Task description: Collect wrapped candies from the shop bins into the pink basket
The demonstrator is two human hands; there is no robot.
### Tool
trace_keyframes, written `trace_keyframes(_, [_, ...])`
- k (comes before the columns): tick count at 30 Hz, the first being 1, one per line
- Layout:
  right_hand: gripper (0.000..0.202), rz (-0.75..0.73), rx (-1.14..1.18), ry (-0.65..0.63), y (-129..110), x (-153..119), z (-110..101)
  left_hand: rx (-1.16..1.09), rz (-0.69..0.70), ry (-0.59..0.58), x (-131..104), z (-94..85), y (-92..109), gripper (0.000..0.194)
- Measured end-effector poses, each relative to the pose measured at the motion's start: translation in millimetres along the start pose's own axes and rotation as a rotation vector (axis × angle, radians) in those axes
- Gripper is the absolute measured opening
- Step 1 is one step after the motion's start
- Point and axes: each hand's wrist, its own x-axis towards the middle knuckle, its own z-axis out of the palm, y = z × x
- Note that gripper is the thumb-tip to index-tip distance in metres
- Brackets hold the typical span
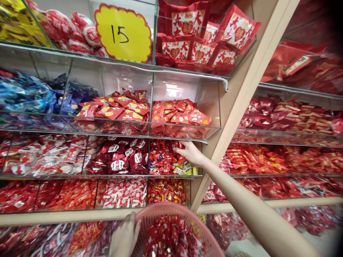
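My right hand (189, 152) reaches into a clear shelf bin at the right end of a middle row. Its fingers are closed in a pinch on a small red wrapped candy (179, 145). Below the hand lie more red candies (160, 151), with yellow-wrapped ones (184, 167) at the bin's front. My left hand (124, 233) grips the left rim of a pink perforated plastic basket (206, 219). A heap of shiny red wrapped candies (171, 235) lies inside the basket, whose lower part is cut off by the frame.
Dark red packets (118, 157) fill the neighbouring bin. A glass shelf with orange-print red packets (182, 116) hangs just over my right hand. A wooden upright (241, 107) stands to its right. A yellow tag (123, 34) reads 15. Bagged sweets lie under the lowest ledge (66, 217).
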Motion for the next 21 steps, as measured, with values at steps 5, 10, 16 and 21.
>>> trace_keyframes(5, [0.031,0.235,0.369,0.097,-14.3,-16.0,7.7,-0.012,-0.006,-0.022,-0.9,-6.7,2.6,0.040])
trace_keyframes(10, [0.032,0.428,0.640,0.059,-41.9,-65.7,14.3,0.010,-0.005,-0.027,-3.2,-13.7,5.8,0.042])
trace_keyframes(16, [0.027,0.698,0.795,-0.079,-20.8,-153.4,47.9,0.030,-0.003,-0.043,-5.3,-18.8,9.2,0.040])
trace_keyframes(21, [0.024,0.954,0.965,-0.030,46.5,-206.0,92.1,0.037,0.012,-0.013,-5.6,-16.9,8.6,0.040])
